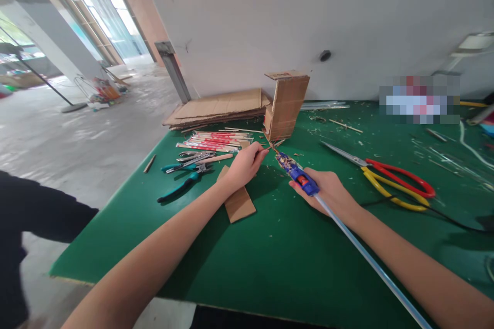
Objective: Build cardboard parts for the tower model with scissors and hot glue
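Grips a glue gun [296, 173] in right hand [330, 193], pinches a thin brown piece [271, 146] in left hand [247, 165] near standing cardboard [287, 105].

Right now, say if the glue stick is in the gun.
Partly in: the glue stick enters the glue gun from behind, a length outside.

A blue glue gun [296, 171], flecked with tan at its nozzle [284, 161], shows against a green tabletop [270, 267]; brown cardboard [289, 108] stands at 12 o'clock from it, red-and-yellow-handled scissors [363, 164] at 3, teal-and-black pliers [188, 183] at 9, and red-printed wrappers [216, 140] around pale sticks [232, 143] at 10.
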Available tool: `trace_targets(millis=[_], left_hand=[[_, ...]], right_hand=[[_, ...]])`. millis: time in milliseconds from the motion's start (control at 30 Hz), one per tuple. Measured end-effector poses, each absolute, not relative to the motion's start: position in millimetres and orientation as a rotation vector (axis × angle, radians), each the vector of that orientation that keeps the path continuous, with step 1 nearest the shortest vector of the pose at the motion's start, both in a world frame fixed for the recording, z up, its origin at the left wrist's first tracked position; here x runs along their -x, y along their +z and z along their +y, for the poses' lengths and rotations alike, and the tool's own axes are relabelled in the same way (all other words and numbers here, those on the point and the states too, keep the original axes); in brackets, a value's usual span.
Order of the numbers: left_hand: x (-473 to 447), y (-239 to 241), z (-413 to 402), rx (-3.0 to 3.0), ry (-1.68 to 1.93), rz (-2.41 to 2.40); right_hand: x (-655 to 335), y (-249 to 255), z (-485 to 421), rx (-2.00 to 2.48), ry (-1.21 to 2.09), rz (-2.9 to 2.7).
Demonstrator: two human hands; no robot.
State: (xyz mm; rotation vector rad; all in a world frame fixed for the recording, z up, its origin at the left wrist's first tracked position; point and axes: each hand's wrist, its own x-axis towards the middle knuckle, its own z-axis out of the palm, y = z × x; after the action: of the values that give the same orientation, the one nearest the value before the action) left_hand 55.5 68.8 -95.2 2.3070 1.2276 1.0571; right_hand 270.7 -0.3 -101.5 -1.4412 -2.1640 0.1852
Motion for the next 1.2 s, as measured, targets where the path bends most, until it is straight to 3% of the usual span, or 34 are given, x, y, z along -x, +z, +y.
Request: trace_targets(millis=[1200], left_hand=[[-55.1, -97.5, 69.8, -2.331, 1.109, 1.165]], right_hand=[[-271.2, -100.4, -1.8, 1.429, 0.270, -2.150]])
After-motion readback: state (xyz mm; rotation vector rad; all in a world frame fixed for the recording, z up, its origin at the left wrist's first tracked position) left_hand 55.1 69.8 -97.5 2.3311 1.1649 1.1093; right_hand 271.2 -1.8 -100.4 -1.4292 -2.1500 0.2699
